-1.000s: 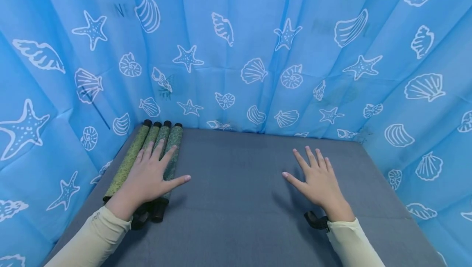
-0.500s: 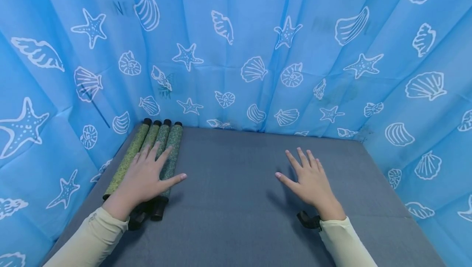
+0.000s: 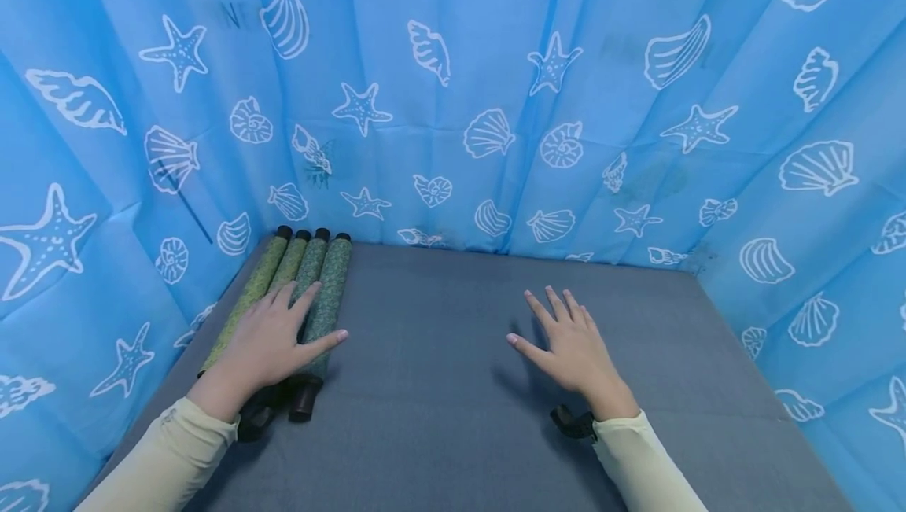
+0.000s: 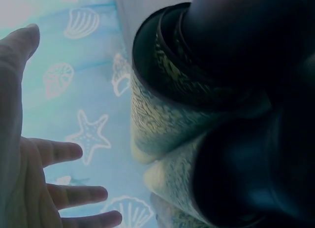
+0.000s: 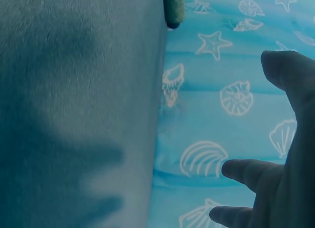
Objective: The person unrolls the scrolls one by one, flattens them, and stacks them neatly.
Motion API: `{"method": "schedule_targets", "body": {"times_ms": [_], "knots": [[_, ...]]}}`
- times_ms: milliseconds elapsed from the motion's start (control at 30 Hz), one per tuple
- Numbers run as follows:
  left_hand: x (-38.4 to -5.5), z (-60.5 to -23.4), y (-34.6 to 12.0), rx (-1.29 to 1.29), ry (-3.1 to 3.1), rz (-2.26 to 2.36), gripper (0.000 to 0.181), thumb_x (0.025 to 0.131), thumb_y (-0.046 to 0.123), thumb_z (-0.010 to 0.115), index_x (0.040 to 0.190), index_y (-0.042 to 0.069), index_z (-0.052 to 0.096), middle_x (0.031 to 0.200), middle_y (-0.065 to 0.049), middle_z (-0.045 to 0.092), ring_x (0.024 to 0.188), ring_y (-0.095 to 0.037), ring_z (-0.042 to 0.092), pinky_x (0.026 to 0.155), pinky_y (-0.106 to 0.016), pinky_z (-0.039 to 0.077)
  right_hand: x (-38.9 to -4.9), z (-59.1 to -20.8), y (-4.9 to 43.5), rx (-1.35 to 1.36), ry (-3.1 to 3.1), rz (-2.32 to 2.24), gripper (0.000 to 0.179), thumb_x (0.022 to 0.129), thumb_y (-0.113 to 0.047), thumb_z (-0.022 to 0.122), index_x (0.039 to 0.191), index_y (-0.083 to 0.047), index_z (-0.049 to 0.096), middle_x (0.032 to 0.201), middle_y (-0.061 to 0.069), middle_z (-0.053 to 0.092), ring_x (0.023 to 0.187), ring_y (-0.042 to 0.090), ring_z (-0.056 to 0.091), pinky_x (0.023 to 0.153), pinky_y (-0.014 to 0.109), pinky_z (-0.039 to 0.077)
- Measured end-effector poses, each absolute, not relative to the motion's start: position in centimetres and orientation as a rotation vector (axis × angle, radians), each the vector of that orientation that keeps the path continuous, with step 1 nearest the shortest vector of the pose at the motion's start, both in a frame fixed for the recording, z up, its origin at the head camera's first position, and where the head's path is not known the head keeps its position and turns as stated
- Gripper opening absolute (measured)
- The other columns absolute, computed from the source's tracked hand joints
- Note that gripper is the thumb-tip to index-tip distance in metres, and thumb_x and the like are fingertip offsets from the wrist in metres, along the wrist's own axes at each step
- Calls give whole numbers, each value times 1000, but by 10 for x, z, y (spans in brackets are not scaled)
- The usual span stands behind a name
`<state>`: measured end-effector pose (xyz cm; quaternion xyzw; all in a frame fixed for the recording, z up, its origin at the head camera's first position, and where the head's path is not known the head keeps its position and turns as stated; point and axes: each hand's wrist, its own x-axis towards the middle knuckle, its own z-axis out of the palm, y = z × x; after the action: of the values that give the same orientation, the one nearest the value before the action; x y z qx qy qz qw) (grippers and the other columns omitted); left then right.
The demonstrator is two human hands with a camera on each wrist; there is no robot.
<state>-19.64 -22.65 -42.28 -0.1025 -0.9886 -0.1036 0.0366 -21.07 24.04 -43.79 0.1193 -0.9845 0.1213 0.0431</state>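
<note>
The empty left hand (image 3: 263,344), fingers spread, is over four green patterned cylindrical rolls (image 3: 313,262); contact is unclear. The empty, splayed right hand (image 3: 575,353) hovers above the grey fabric-covered table (image 3: 432,362). A leftward nudge could send the rolls over its nearby edge.

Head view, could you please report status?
Left hand open, over green rolls; right hand open, over table; four rolls side by side, ungripped; no obstruction seen.

Upper left of the blue curtain (image 3: 453,87), a faint dark letter N (image 3: 230,15) (following stroke unclear); small mark (image 3: 168,417) on left sleeve (image 3: 159,457), illegible.
</note>
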Motion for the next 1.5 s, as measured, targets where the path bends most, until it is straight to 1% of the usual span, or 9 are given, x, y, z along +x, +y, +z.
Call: {"method": "schedule_targets", "body": {"times_ms": [267,500,667,900,1267,1400,1500], "knots": [[-198,-427,-236,-292,-3050,-339,107,96,87,38,168,8,31,161,-38,38,142,-65,40,111,-79,36,-214,-442,228,424,-3019,401,90,99,-77,50,169,-25,32,174,20,28,161,50,20,126,73,20],[-199,-429,-241,-281,-3049,-351,106,97,87,38,167,8,33,161,-37,39,142,-66,40,111,-80,35,-216,-444,216,445,-3045,438,90,98,-78,50,169,-26,33,173,19,31,159,50,28,121,75,30],[-200,-431,-244,-274,-3058,-354,104,98,86,37,167,8,35,160,-36,42,141,-65,41,113,-79,34,-216,-442,207,466,-3059,459,90,97,-78,50,168,-26,35,173,19,33,158,49,31,120,74,31],[-200,-429,-243,-260,-3082,-385,104,98,85,36,166,6,36,159,-36,43,139,-64,44,110,-78,38,-217,-442,197,497,-3040,485,88,97,-78,51,167,-25,38,171,18,36,156,48,35,120,73,33],[-202,-429,-245,-254,-3105,-434,103,99,85,35,165,5,37,159,-36,42,140,-64,44,111,-77,37,-218,-446,184,499,-3076,523,90,97,-82,47,167,-26,39,172,15,37,158,45,34,121,72,32],[-202,-430,-247,-263,-3100,-439,100,101,82,34,164,5,38,159,-36,42,140,-63,43,113,-76,37,-219,-448,180,525,-3073,553,89,97,-82,45,167,-26,39,172,14,37,158,44,34,121,72,33],[-202,-429,-248,-285,-3082,-443,94,105,77,33,163,3,39,158,-36,44,140,-62,45,111,-76,38,-220,-450,177,546,-3065,568,89,97,-82,44,166,-26,39,171,14,38,157,43,36,120,72,34]]}}
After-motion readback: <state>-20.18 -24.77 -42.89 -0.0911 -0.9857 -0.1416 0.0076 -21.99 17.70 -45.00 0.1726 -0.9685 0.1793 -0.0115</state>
